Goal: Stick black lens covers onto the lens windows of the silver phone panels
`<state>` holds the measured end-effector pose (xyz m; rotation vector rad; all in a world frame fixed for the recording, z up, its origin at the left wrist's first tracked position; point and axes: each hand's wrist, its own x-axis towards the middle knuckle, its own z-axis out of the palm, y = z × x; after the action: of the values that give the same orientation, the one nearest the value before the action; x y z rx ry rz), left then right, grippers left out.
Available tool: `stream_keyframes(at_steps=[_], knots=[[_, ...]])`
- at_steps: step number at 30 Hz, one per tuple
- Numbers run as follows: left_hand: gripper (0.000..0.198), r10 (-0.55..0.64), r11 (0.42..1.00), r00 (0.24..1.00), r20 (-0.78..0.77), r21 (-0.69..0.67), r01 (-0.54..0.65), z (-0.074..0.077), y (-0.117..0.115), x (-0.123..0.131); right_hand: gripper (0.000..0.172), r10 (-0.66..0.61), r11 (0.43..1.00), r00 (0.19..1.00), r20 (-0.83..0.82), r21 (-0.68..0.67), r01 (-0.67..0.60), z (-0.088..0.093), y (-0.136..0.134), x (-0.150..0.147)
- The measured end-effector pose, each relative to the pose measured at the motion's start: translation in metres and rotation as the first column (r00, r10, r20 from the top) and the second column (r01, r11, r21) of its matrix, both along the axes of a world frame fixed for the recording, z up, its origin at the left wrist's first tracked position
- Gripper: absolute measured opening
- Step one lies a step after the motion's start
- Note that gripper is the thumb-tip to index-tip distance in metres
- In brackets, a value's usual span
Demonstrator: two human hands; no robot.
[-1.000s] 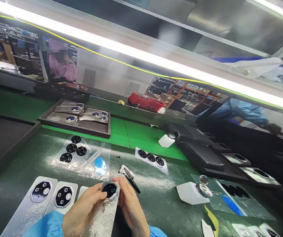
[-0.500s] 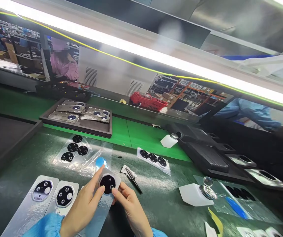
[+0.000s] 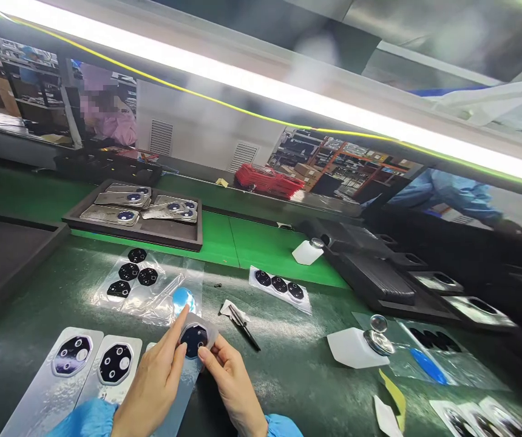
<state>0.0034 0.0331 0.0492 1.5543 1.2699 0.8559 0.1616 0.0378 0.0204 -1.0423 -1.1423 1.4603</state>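
Observation:
My left hand (image 3: 156,370) and my right hand (image 3: 233,376) both hold the camera end of a silvery phone back cover (image 3: 183,391). A black octagonal camera lens plate (image 3: 193,341) sits in its raised frame. The left fingers lie along the left edge; the right thumb presses the plate's lower right, with other right fingers behind the cover. To the left lie two more phone back covers, one (image 3: 70,358) beside the other (image 3: 115,364), each with a black lens plate. Just beyond my left fingertips is a blue round piece (image 3: 183,298) on clear film.
Black octagonal plates lie on clear film (image 3: 161,297) and a white strip (image 3: 304,300). Tweezers (image 3: 243,325) rest on white paper. A dark tray (image 3: 174,233) holds several covers. White pump bottles (image 3: 352,349) and a blue tool (image 3: 428,366) are at right.
The view has shifted slightly. The held cover has tilted a little, and my right thumb has moved left over the lens plate. Both hands keep hold.

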Motion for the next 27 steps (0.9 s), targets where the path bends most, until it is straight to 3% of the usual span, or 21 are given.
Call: stream_keyframes(at_steps=[6,11,14,17,21,27], knots=[[0.062,0.029,0.999,0.999,-0.023,0.020,-0.029,-0.004,0.003,0.002,0.031,-0.039,0.999,0.999,-0.025,-0.011,0.039,0.004,0.000,-0.005],[0.069,0.096,0.983,0.962,0.255,-0.176,-0.051,-0.008,0.017,-0.001,0.035,0.037,0.996,0.997,-0.066,-0.073,-0.042,0.009,0.000,-0.002],[0.072,0.147,0.934,0.882,0.447,-0.357,0.026,-0.007,0.022,-0.004,0.038,0.063,0.991,0.989,-0.133,-0.109,-0.077,0.009,0.000,0.000],[0.070,0.136,0.875,0.823,0.552,-0.456,0.161,-0.001,0.022,-0.004,0.043,0.035,0.988,0.979,-0.199,-0.141,-0.064,0.009,-0.002,0.001],[0.069,0.121,0.817,0.759,0.640,-0.498,0.290,0.008,0.021,-0.001,0.055,-0.011,0.988,0.974,-0.226,-0.155,-0.025,0.009,-0.004,0.002],[0.073,0.129,0.786,0.711,0.691,-0.509,0.351,0.007,0.020,0.001,0.050,-0.024,0.990,0.973,-0.229,-0.142,-0.009,0.007,-0.002,0.002]])
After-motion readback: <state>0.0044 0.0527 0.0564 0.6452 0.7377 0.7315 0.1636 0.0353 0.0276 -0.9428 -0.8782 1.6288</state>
